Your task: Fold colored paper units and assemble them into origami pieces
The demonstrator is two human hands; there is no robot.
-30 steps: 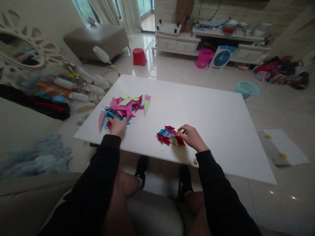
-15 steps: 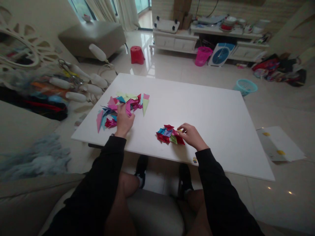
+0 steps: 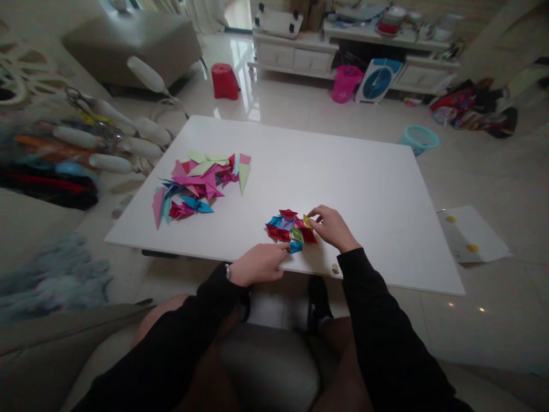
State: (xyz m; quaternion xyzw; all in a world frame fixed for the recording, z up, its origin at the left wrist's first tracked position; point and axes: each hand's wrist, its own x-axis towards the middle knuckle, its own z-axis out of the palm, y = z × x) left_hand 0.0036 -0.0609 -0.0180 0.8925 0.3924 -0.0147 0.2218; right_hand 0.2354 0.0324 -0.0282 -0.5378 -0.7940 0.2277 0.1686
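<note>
On the white table (image 3: 364, 189) lies a tight cluster of folded paper pieces (image 3: 283, 233) in red, blue, purple and green. At its near edge my left hand (image 3: 262, 264) is closed, its fingertips pinching a blue folded paper piece (image 3: 295, 247). My right hand (image 3: 331, 226) is at the cluster's right side, thumb and finger closed on a yellow folded paper piece (image 3: 306, 221). A looser pile of folded paper shapes (image 3: 201, 182) in pink, magenta, blue and pale green spreads over the left part of the table, apart from both hands.
A small sticker (image 3: 335, 268) is on the table near its front edge. Past the table stand a red stool (image 3: 225, 81), a pink basket (image 3: 346, 84), a blue-and-white fan (image 3: 378, 80) and a light blue basket (image 3: 420, 138). A lamp with white shades (image 3: 146, 74) is at the left.
My left hand has moved from the loose pile to the cluster's near edge, bringing the blue folded paper piece. My right hand stays at the yellow piece. The view has shifted slightly.
</note>
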